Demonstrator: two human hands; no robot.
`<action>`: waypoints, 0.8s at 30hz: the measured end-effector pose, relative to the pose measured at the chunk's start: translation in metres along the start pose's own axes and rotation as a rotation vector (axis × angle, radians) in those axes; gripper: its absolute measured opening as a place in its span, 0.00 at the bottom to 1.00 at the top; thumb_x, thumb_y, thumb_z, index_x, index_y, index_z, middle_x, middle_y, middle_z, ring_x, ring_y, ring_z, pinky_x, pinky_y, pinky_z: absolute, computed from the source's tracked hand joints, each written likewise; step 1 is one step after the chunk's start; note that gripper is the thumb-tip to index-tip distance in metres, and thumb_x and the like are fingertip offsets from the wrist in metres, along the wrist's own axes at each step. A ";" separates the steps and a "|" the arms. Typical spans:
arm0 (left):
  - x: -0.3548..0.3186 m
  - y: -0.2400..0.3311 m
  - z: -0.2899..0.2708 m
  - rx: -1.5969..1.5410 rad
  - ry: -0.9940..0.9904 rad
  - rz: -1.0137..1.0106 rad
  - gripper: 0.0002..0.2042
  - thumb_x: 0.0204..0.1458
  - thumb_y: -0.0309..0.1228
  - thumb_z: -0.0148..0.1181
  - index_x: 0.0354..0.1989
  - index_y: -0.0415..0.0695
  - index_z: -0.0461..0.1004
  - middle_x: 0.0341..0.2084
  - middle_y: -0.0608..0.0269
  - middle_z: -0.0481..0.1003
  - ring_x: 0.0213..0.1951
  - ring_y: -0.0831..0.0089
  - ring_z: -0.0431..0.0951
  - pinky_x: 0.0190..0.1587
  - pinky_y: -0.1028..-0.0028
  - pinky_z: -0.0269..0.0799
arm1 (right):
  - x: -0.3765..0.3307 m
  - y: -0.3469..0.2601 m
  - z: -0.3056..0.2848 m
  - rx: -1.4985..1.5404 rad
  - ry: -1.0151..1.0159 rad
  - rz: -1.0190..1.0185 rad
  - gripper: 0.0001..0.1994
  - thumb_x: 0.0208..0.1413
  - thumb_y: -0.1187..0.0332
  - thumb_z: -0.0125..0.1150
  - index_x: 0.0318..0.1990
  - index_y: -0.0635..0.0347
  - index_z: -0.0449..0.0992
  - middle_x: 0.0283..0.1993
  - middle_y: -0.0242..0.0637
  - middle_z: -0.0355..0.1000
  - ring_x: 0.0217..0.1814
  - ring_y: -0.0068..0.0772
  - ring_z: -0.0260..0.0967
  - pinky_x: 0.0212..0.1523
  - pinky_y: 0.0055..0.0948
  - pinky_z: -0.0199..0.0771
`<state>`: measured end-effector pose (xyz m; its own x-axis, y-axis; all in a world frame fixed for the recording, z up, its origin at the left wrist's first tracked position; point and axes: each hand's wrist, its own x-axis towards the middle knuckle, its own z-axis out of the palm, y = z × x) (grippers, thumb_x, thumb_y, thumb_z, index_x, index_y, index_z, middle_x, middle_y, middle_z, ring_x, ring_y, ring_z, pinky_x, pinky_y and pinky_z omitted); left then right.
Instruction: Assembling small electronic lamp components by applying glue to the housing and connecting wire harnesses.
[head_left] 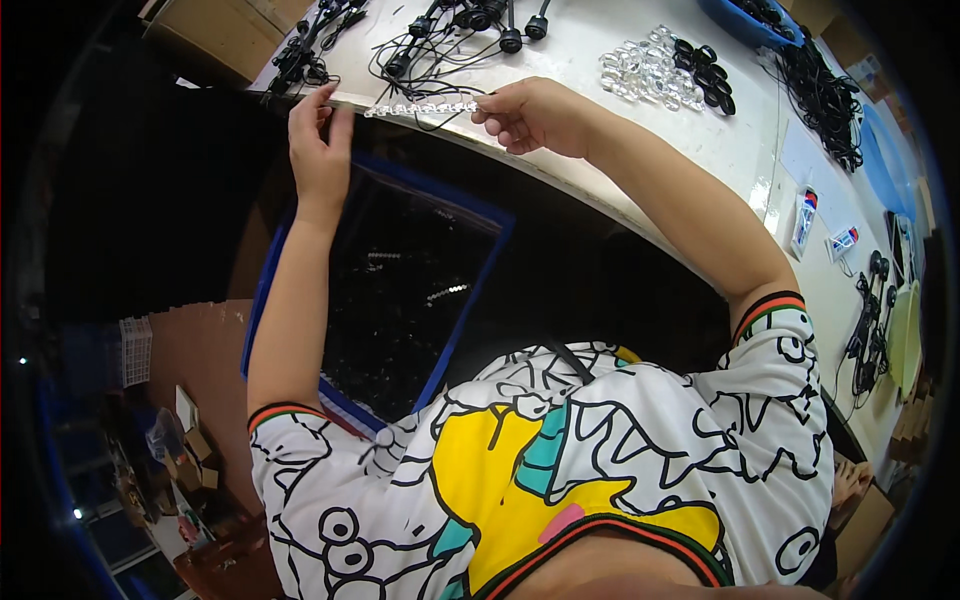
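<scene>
At the near edge of the white table, my right hand (528,115) pinches one end of a narrow strip of small clear pieces (425,107) between thumb and fingertips. The strip stretches leftward, roughly level, over black cables (420,60) with round black heads. Just beyond its left end is my left hand (322,145), raised at the table edge with thumb and fingers apart. I see nothing held in it. A cluster of clear, shiny pieces (650,75) lies on the table to the right of my right hand, beside several black oval rings (708,75).
Below the table edge stands a blue-rimmed bin (478,265) with dark contents and shiny strips. Bundled black cables (818,95), a blue basin (745,22) and two tubes (804,222) occupy the table's right. A cardboard box (215,40) is at the far left.
</scene>
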<state>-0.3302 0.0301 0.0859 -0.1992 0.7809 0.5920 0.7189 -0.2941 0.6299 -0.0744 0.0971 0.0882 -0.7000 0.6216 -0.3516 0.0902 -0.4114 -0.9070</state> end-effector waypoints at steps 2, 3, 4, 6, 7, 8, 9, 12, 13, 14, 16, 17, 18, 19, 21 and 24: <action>-0.009 0.015 0.003 0.248 0.046 0.404 0.18 0.42 0.28 0.61 0.43 0.41 0.68 0.38 0.59 0.69 0.42 0.67 0.67 0.45 0.72 0.61 | 0.005 0.001 -0.002 0.003 -0.015 0.000 0.10 0.54 0.62 0.49 0.31 0.59 0.71 0.19 0.23 0.65 0.20 0.15 0.61 0.26 0.19 0.65; -0.008 0.019 0.005 0.307 0.026 0.469 0.18 0.40 0.29 0.62 0.43 0.42 0.69 0.39 0.59 0.69 0.42 0.66 0.67 0.45 0.72 0.61 | 0.007 0.000 -0.003 0.000 -0.016 0.000 0.10 0.54 0.62 0.49 0.31 0.59 0.71 0.19 0.23 0.65 0.20 0.15 0.61 0.26 0.19 0.65; -0.006 0.023 0.009 0.362 0.006 0.536 0.19 0.39 0.30 0.63 0.42 0.43 0.69 0.39 0.59 0.69 0.42 0.64 0.67 0.46 0.71 0.60 | 0.008 -0.002 -0.005 0.030 -0.037 0.008 0.11 0.54 0.61 0.48 0.31 0.59 0.71 0.19 0.23 0.64 0.20 0.15 0.61 0.26 0.19 0.64; 0.004 0.023 0.016 0.324 0.013 0.558 0.14 0.39 0.29 0.62 0.37 0.45 0.73 0.36 0.61 0.72 0.40 0.65 0.68 0.46 0.71 0.60 | 0.005 -0.005 -0.006 0.064 -0.039 0.014 0.12 0.55 0.59 0.48 0.31 0.59 0.70 0.19 0.22 0.64 0.20 0.15 0.61 0.25 0.18 0.64; 0.012 0.018 0.016 0.327 -0.045 0.566 0.10 0.39 0.28 0.61 0.34 0.45 0.74 0.33 0.63 0.73 0.38 0.67 0.69 0.46 0.71 0.60 | 0.002 -0.009 -0.007 0.086 -0.053 0.003 0.14 0.55 0.57 0.48 0.31 0.59 0.70 0.19 0.23 0.64 0.20 0.15 0.61 0.25 0.18 0.63; 0.021 0.014 0.017 0.331 -0.101 0.578 0.07 0.40 0.27 0.60 0.30 0.44 0.75 0.29 0.64 0.74 0.36 0.68 0.70 0.46 0.72 0.60 | -0.001 -0.012 -0.009 0.106 -0.067 -0.012 0.16 0.54 0.54 0.47 0.31 0.59 0.70 0.20 0.23 0.64 0.20 0.15 0.60 0.25 0.18 0.63; 0.030 0.014 0.021 0.233 -0.076 0.527 0.03 0.38 0.28 0.62 0.24 0.47 0.77 0.22 0.67 0.74 0.31 0.68 0.71 0.41 0.72 0.62 | -0.001 -0.016 -0.016 0.092 -0.045 -0.026 0.19 0.54 0.50 0.45 0.32 0.58 0.70 0.22 0.24 0.65 0.22 0.16 0.62 0.26 0.19 0.63; 0.058 0.014 0.022 -0.134 -0.336 0.065 0.06 0.46 0.27 0.57 0.32 0.39 0.76 0.27 0.66 0.75 0.32 0.79 0.72 0.38 0.81 0.64 | 0.000 -0.023 -0.034 -0.190 0.410 -0.214 0.20 0.54 0.47 0.44 0.33 0.56 0.69 0.25 0.25 0.67 0.25 0.18 0.65 0.29 0.19 0.63; 0.069 0.015 0.022 -0.188 -0.438 -0.026 0.09 0.47 0.28 0.56 0.32 0.35 0.75 0.27 0.66 0.74 0.32 0.83 0.70 0.38 0.83 0.63 | -0.003 -0.021 -0.040 -0.270 0.455 -0.369 0.18 0.53 0.50 0.47 0.38 0.55 0.70 0.30 0.26 0.69 0.29 0.19 0.66 0.31 0.19 0.63; 0.079 0.015 0.024 -0.142 -0.493 -0.041 0.10 0.47 0.30 0.56 0.34 0.35 0.74 0.27 0.67 0.74 0.32 0.83 0.70 0.38 0.83 0.63 | -0.004 -0.020 -0.044 -0.274 0.480 -0.376 0.18 0.53 0.50 0.47 0.38 0.55 0.70 0.30 0.26 0.69 0.29 0.19 0.66 0.31 0.19 0.63; 0.093 0.019 0.031 -0.143 -0.595 -0.087 0.12 0.47 0.31 0.57 0.35 0.34 0.73 0.26 0.67 0.73 0.32 0.82 0.69 0.38 0.83 0.62 | -0.001 -0.020 -0.048 -0.399 0.521 -0.660 0.17 0.53 0.55 0.51 0.43 0.56 0.69 0.35 0.27 0.70 0.30 0.19 0.66 0.32 0.20 0.64; 0.097 0.023 0.033 -0.180 -0.659 -0.104 0.13 0.47 0.33 0.56 0.36 0.34 0.73 0.26 0.67 0.73 0.31 0.82 0.68 0.39 0.81 0.61 | 0.004 -0.021 -0.049 -0.450 0.572 -0.713 0.15 0.52 0.59 0.54 0.44 0.57 0.71 0.35 0.27 0.71 0.31 0.18 0.67 0.32 0.20 0.65; 0.100 0.028 0.036 -0.182 -0.663 -0.092 0.13 0.47 0.33 0.56 0.36 0.34 0.73 0.26 0.67 0.73 0.31 0.82 0.68 0.39 0.81 0.61 | 0.005 -0.021 -0.053 -0.450 0.584 -0.719 0.15 0.52 0.59 0.54 0.44 0.57 0.71 0.35 0.27 0.71 0.31 0.18 0.67 0.32 0.20 0.65; 0.103 0.033 0.039 -0.130 -0.712 -0.092 0.13 0.47 0.33 0.56 0.36 0.34 0.73 0.26 0.66 0.73 0.31 0.81 0.68 0.38 0.81 0.62 | 0.006 -0.021 -0.057 -0.483 0.556 -0.634 0.14 0.52 0.59 0.54 0.41 0.57 0.72 0.33 0.27 0.71 0.31 0.18 0.67 0.32 0.20 0.65; 0.107 0.039 0.042 -0.033 -0.802 -0.089 0.14 0.48 0.34 0.55 0.36 0.35 0.74 0.27 0.66 0.73 0.31 0.80 0.67 0.39 0.79 0.62 | 0.011 -0.020 -0.060 -0.487 0.527 -0.512 0.12 0.50 0.58 0.56 0.33 0.58 0.75 0.30 0.28 0.72 0.30 0.18 0.67 0.31 0.20 0.66; 0.110 0.049 0.046 -0.114 -0.720 -0.197 0.16 0.51 0.39 0.51 0.37 0.38 0.74 0.27 0.65 0.73 0.33 0.80 0.67 0.42 0.78 0.60 | 0.015 -0.014 -0.072 -0.204 0.469 -0.390 0.10 0.49 0.60 0.58 0.32 0.58 0.74 0.30 0.29 0.72 0.29 0.17 0.67 0.31 0.20 0.67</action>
<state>-0.2858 0.1268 0.1585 0.1953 0.9807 0.0131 0.6336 -0.1363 0.7615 -0.0352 0.1599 0.0788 -0.3285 0.9445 -0.0090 0.0568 0.0102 -0.9983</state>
